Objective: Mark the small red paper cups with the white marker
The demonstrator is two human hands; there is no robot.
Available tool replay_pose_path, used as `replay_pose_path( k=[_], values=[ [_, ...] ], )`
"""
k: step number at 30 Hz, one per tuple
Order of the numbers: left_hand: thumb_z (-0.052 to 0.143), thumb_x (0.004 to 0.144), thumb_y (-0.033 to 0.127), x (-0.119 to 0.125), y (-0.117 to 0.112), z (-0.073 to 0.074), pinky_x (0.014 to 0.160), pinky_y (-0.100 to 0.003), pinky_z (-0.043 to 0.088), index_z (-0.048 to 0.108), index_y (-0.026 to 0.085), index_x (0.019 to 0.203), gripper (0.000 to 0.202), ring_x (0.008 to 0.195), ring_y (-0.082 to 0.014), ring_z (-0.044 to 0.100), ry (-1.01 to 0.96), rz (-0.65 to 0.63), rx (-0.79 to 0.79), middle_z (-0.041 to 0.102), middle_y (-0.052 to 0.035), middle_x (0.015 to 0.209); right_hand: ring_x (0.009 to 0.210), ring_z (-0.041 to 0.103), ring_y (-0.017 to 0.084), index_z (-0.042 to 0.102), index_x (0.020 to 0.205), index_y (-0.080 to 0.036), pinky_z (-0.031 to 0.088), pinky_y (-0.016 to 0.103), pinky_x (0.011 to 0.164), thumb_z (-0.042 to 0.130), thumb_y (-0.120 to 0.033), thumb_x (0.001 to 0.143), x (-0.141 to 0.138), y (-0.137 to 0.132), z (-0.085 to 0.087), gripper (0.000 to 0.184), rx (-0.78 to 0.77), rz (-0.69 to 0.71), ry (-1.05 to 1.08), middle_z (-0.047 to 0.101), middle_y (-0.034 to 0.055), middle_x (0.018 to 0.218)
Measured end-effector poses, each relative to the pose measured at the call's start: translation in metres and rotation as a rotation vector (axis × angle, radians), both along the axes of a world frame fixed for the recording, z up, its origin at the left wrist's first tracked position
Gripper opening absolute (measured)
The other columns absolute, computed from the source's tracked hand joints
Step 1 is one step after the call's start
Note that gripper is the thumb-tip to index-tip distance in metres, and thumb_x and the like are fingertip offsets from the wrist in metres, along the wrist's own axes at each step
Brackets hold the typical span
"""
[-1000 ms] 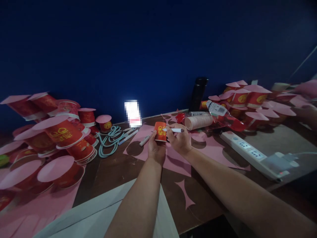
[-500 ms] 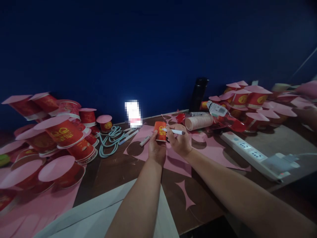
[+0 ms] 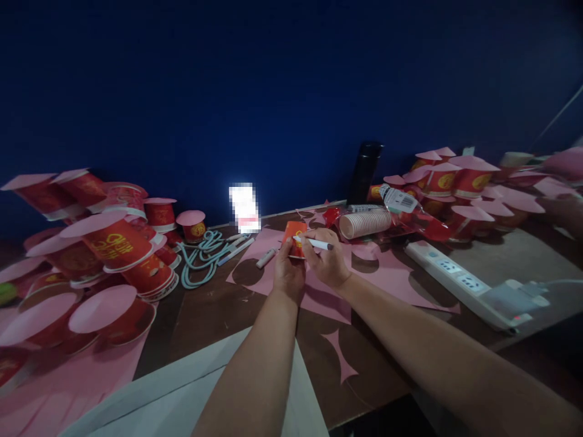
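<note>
My left hand (image 3: 288, 274) is closed round a small red paper cup (image 3: 294, 234) with gold print, held just above a pink paper sheet (image 3: 387, 276) with round cut-outs. My right hand (image 3: 325, 262) pinches a white marker pen (image 3: 316, 244), its tip against the cup's side. Both hands touch each other over the middle of the brown table (image 3: 214, 309).
Piles of red cups capped with pink discs lie at the left (image 3: 113, 243) and right (image 3: 455, 182). A sleeve of stacked cups (image 3: 365, 223), a black bottle (image 3: 364, 170), a white power strip (image 3: 460, 278), teal scissors (image 3: 200, 255), loose markers (image 3: 265, 259) and a lit screen (image 3: 245, 208) surround the hands.
The cup has tilted and rotated slightly in my left hand, and my right hand with the marker has shifted a little left, closer onto the cup.
</note>
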State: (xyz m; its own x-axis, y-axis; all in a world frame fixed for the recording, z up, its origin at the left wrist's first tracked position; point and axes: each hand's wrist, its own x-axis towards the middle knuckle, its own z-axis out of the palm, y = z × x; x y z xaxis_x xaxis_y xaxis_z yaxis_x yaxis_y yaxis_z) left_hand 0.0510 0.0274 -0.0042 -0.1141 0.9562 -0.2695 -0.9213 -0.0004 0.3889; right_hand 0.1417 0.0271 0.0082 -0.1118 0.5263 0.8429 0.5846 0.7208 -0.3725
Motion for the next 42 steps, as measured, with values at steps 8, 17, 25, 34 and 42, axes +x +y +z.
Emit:
replay_pose_path(
  k=[8, 17, 25, 34, 42],
  values=[
    [0.059, 0.081, 0.014, -0.001, -0.002, 0.001, 0.077, -0.024, 0.049, 0.066, 0.011, 0.087, 0.010, 0.068, -0.0107, 0.064, 0.001, -0.020, -0.001, 0.067, -0.0016, 0.072, 0.084, 0.064, 0.019, 0.063, 0.090, -0.020, 0.043, 0.038, 0.087, 0.049, -0.030, 0.092, -0.001, 0.000, 0.000, 0.017, 0.001, -0.028, -0.006, 0.071, 0.0046, 0.087],
    [0.057, 0.083, 0.016, -0.002, -0.001, 0.001, 0.076, -0.024, 0.050, 0.067, 0.012, 0.095, 0.016, 0.070, -0.0119, 0.065, -0.003, -0.005, 0.016, 0.069, -0.0032, 0.076, 0.082, 0.065, 0.019, 0.062, 0.090, -0.022, 0.044, 0.038, 0.086, 0.050, -0.031, 0.092, -0.002, 0.000, 0.001, 0.015, 0.026, -0.043, -0.010, 0.071, 0.0042, 0.084],
    [0.055, 0.084, 0.015, -0.004, -0.003, 0.004, 0.076, -0.023, 0.051, 0.066, 0.011, 0.098, 0.018, 0.070, -0.0114, 0.066, -0.037, 0.019, 0.012, 0.070, -0.0056, 0.083, 0.082, 0.065, 0.019, 0.062, 0.088, -0.021, 0.044, 0.037, 0.087, 0.051, -0.032, 0.092, -0.002, 0.000, 0.001, 0.016, 0.007, -0.054, 0.011, 0.070, 0.0044, 0.084],
    [0.056, 0.084, 0.016, -0.005, -0.004, 0.009, 0.074, -0.023, 0.052, 0.067, 0.014, 0.102, 0.021, 0.080, -0.0142, 0.068, -0.044, 0.047, -0.019, 0.071, -0.0055, 0.088, 0.081, 0.065, 0.019, 0.062, 0.086, -0.021, 0.045, 0.038, 0.085, 0.050, -0.033, 0.091, -0.002, 0.000, 0.003, 0.017, 0.006, -0.063, 0.028, 0.071, 0.0047, 0.083],
    [0.053, 0.086, 0.015, -0.006, -0.005, 0.011, 0.073, -0.022, 0.051, 0.066, 0.013, 0.101, 0.020, 0.079, -0.0134, 0.067, -0.075, 0.049, -0.023, 0.071, -0.0063, 0.089, 0.080, 0.065, 0.019, 0.062, 0.086, -0.021, 0.046, 0.038, 0.085, 0.051, -0.031, 0.091, -0.001, 0.000, 0.003, 0.015, 0.016, -0.068, 0.025, 0.071, 0.0045, 0.083]
  ],
)
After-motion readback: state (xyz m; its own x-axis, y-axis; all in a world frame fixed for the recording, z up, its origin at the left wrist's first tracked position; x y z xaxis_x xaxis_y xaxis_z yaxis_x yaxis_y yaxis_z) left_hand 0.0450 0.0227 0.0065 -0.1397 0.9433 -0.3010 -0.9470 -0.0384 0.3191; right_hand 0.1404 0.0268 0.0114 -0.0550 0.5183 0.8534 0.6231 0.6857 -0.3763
